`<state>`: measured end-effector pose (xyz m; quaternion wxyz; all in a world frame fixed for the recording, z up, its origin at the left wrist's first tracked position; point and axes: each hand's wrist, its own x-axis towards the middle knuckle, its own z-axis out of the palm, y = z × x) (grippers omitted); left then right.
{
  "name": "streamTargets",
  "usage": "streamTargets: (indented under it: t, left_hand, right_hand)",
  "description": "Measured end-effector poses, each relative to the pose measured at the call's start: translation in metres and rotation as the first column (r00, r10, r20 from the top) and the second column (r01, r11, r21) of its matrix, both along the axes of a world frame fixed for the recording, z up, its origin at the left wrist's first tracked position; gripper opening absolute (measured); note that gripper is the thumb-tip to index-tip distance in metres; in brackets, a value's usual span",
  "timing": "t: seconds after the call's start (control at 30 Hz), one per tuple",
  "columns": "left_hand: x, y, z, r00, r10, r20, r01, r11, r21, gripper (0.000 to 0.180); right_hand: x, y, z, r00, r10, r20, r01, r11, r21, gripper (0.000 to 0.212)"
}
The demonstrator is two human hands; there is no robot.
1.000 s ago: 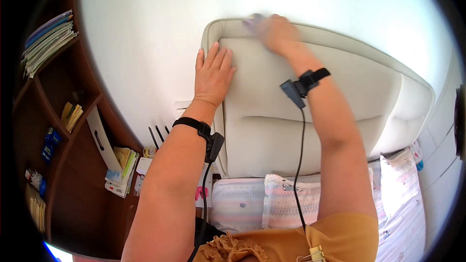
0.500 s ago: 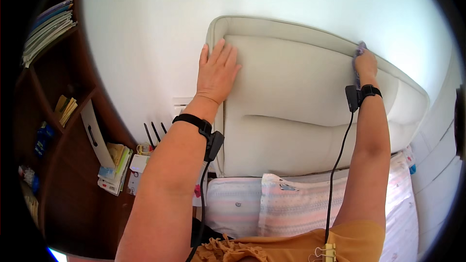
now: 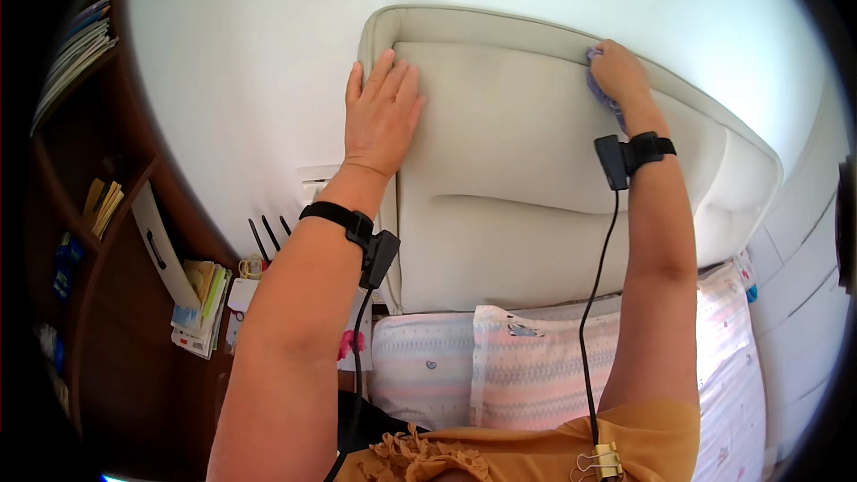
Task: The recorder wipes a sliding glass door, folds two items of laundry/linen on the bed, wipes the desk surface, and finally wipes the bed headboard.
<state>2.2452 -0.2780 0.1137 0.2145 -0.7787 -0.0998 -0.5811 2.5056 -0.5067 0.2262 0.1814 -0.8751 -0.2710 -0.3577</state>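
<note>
A cream padded headboard [image 3: 509, 134] stands against the white wall. My left hand [image 3: 384, 116] rests on its upper left corner, fingers stretched and slightly apart, holding nothing. Bunched in my right hand [image 3: 621, 76] is a purple cloth [image 3: 601, 91], pressed to the headboard near its top edge, right of the middle. Part of the cloth hangs below the fingers; the rest is hidden by the hand. Each wrist wears a black strap with a small black device and a cable.
Below the headboard lies a bed with a pink-and-grey striped pillow [image 3: 536, 366]. To the left rises a dark wooden shelf unit [image 3: 107, 303] with papers and books [image 3: 203, 303]. Black antennas [image 3: 268, 236] stand near my left forearm. A wall socket [image 3: 317, 177] sits beside the headboard.
My right hand has slid left along the top of the headboard with the purple cloth. My left hand stays on the corner. The view has shifted slightly.
</note>
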Motion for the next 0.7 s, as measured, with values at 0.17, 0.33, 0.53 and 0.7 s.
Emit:
streamTargets:
  t: [0.17,0.33,0.53,0.7]
  left_hand:
    - [-0.001,0.001,-0.002,1.0,-0.004,0.002,0.004,1.0,-0.028,0.037]
    - [-0.005,-0.004,0.001,0.999,-0.027,-0.027,0.025,0.998,-0.058,0.037]
    - [-0.016,-0.013,0.005,0.992,-0.035,-0.118,0.017,0.989,-0.147,0.035]
    - [-0.038,-0.042,-0.022,0.966,-0.141,-0.215,0.072,0.95,-0.303,0.041]
  right_hand:
    - [-0.069,0.041,-0.007,0.935,0.35,-0.061,-0.343,0.933,0.106,0.029]
    - [-0.097,0.092,-0.02,0.757,0.646,0.099,-0.654,0.749,0.108,0.026]
    - [-0.135,0.106,-0.048,0.548,0.809,0.212,-0.832,0.552,0.045,0.021]
    - [-0.168,0.092,-0.08,0.438,0.879,0.19,-0.897,0.44,0.036,0.021]
